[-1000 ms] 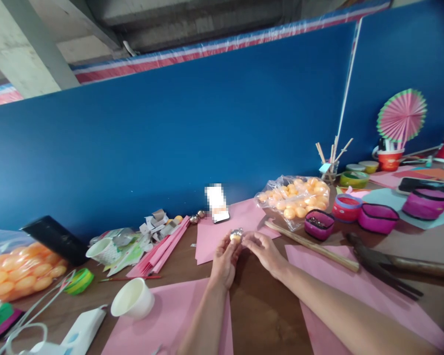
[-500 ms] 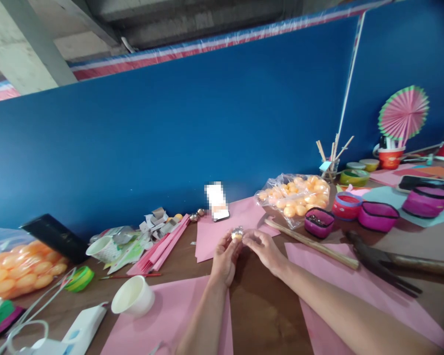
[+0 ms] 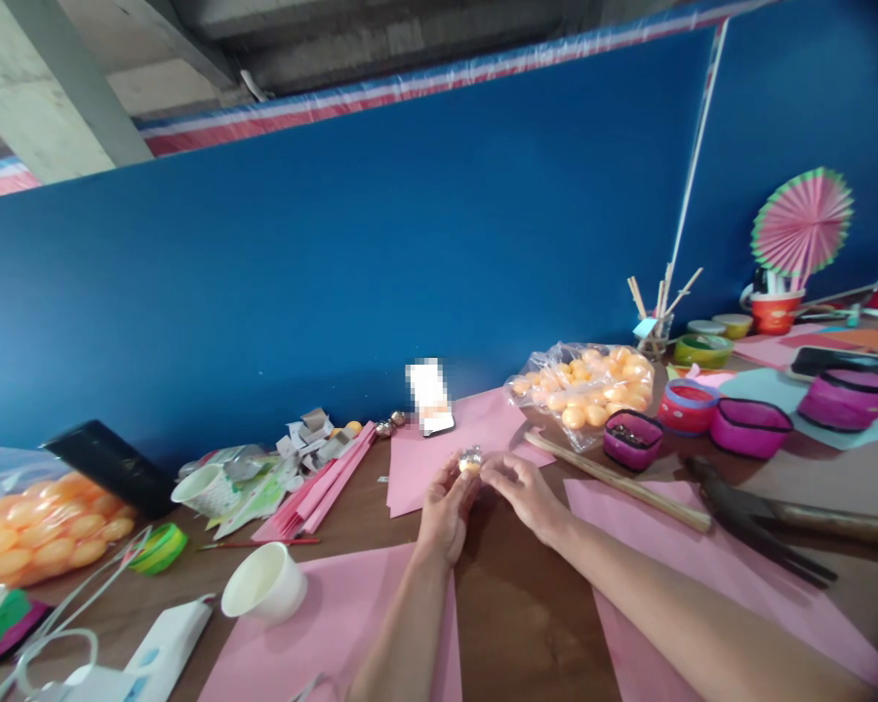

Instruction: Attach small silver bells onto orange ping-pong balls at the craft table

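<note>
Over the brown table, my left hand (image 3: 445, 507) grips a small pale-orange ball (image 3: 469, 467) between thumb and fingers. Shiny silver foil (image 3: 471, 454) covers the top of this ball. My right hand (image 3: 525, 492) is at the ball's right side, its thumb and forefinger pinched together at the foil's edge. What lies between those right fingertips is too small to make out. Just beyond the hands is a pink paper sheet (image 3: 408, 483), with a phone (image 3: 439, 426) propped upright on it, its screen blurred out.
To the right are a bag of orange balls (image 3: 585, 390), a wooden stick (image 3: 621, 483), a hammer (image 3: 761, 512) and purple pouches (image 3: 750, 429). On the left stand a white paper cup (image 3: 263, 585), a power strip (image 3: 165, 648) and pink strips (image 3: 322, 487). A blue partition (image 3: 380, 244) rises behind.
Both hands stay at the ball in almost the same pose. The view has shifted very slightly; nothing else has visibly moved.
</note>
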`<state>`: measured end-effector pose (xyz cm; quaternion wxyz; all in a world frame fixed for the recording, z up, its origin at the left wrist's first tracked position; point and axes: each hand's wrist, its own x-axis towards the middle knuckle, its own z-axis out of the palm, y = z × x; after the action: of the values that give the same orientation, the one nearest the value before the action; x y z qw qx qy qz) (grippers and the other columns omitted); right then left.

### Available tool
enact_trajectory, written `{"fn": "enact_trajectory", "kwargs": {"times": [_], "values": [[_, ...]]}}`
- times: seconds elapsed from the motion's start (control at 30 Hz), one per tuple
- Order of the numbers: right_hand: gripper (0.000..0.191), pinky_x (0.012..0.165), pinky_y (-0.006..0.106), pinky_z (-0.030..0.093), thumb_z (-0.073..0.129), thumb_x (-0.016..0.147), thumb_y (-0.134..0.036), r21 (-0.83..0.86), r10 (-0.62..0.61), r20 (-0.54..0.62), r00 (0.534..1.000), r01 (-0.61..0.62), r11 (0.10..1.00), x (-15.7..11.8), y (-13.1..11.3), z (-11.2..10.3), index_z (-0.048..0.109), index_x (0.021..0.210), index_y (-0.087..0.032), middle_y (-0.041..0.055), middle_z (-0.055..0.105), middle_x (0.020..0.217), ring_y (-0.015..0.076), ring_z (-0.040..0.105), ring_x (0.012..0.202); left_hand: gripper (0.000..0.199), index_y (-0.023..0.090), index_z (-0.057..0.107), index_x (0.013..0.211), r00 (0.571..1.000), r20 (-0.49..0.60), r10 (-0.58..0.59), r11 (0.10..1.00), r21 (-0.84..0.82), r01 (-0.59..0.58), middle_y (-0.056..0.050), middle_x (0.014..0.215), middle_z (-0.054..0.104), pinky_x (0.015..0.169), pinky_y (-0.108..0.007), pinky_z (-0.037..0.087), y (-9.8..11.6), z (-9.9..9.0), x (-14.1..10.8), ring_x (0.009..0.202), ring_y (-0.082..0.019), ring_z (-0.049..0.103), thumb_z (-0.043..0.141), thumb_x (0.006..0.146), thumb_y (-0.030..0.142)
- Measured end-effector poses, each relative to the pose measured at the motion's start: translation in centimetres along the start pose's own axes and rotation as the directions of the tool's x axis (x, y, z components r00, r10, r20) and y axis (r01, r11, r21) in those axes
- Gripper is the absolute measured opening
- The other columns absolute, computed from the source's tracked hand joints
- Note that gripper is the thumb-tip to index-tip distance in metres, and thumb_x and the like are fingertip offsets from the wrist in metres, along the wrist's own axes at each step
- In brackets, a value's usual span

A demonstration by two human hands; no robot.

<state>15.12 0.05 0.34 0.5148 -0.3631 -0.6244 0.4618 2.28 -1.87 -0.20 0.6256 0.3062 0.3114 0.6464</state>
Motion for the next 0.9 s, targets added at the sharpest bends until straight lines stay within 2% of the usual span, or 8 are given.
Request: {"fn": "enact_trajectory", "kwargs": {"times": [0.57,0.9], "values": [[0.022,0.07,0.025,0.041,0.051,0.075,-0.037,-0.008,0.005,0.028,1.0,-0.005,1.0,-0.07,-0.07,-0.1,0.059,0.078,-0.017,0.0018,0.059,0.079,0.0148,0.052,0.075,0.046,0.019,0.049,0.114,1.0,0.021,0.001,1.0,0.007,-0.001,-0.008,0.111,0.057,0.093,-0.032,0.037,-0.15,-0.27,0.14,0.099,-0.017,0.054,0.06,0.07,0.016],[0.022,0.063,0.024,0.041,0.05,0.075,-0.037,-0.003,0.006,0.047,0.999,-0.006,1.0,0.0,0.1,-0.1,0.059,0.076,-0.017,0.0012,0.058,0.076,0.0133,0.051,0.069,0.043,0.019,0.051,0.112,1.0,0.027,-0.001,0.999,-0.041,0.002,-0.008,0.112,0.057,0.092,-0.03,0.038,-0.1,-0.16,0.12,0.099,-0.017,0.055,0.061,0.07,0.015]]}}
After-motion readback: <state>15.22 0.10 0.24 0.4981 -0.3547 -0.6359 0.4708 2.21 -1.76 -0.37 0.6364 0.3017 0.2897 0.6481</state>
